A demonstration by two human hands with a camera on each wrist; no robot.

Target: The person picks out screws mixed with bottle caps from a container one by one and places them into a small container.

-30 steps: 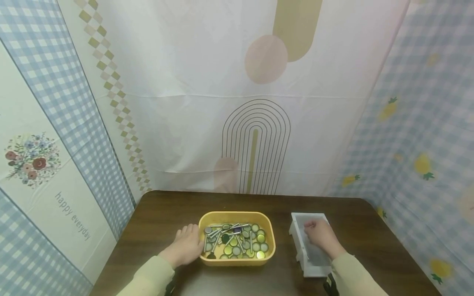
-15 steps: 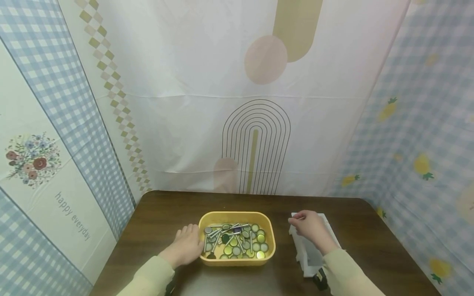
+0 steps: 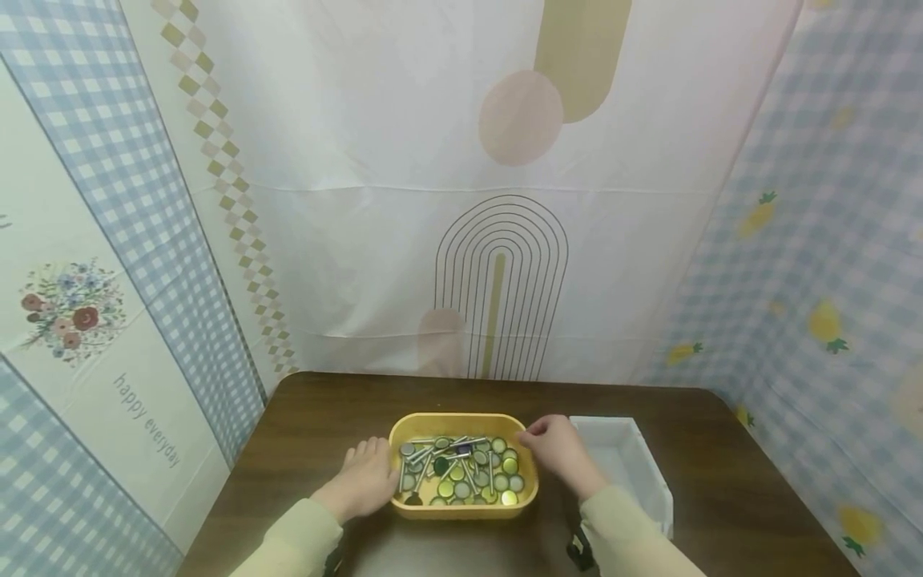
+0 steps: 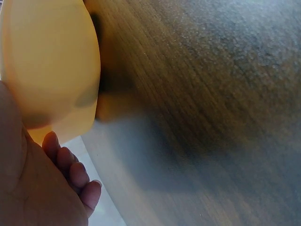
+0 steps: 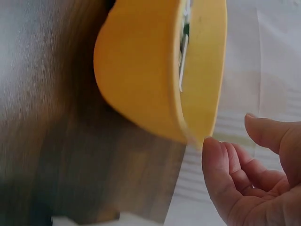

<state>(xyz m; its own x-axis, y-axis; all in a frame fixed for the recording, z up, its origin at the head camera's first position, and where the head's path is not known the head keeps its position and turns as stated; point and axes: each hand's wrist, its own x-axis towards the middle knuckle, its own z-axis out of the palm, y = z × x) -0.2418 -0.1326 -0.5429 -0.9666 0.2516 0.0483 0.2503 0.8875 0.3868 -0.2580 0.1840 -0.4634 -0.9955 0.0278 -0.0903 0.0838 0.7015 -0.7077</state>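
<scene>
A yellow plastic basin (image 3: 465, 511) holds a mix of round caps (image 3: 501, 482), some silver and some yellow-green, and slim silver rods like screws or nails (image 3: 424, 455). My left hand (image 3: 366, 478) rests against its left wall, fingers extended; the left wrist view shows that wall (image 4: 51, 61) above the fingers. At the right rim is my right hand (image 3: 564, 453). In the right wrist view its thumb stands apart from the bent fingers (image 5: 217, 174), with nothing visible between them, close to the basin's corner (image 5: 141, 70).
A white rectangular tray (image 3: 667, 503) stands on the brown wooden table (image 3: 324, 401), right of the basin and partly behind my right sleeve (image 3: 634, 533). Printed cloth hangs along the table's back and both sides.
My right hand has moved left, from over the white tray to the basin's right rim. The left hand has stayed against the basin.
</scene>
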